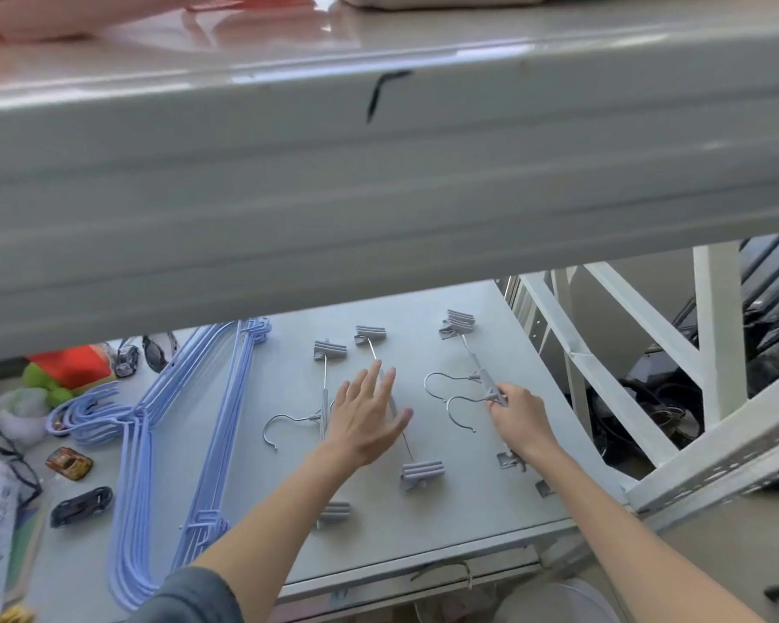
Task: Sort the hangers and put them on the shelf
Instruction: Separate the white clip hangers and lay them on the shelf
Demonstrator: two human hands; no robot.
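Evidently the grey clip hangers [369,406] on the lower shelf [446,523] are light and stiff, their wire hooks prone to tangling; the central bar is the safest hold. The right hand [516,420] pinches the middle of the right-hand pair [473,375]; the left hand [367,420] hovers spread over another. Blue wire hangers [176,420] lie stacked at left, toy cars [75,485] and glasses [12,460] beyond. An upper shelf [378,173] overhangs the far reach.

Blue hangers [163,442], grey clip hangers [324,397]
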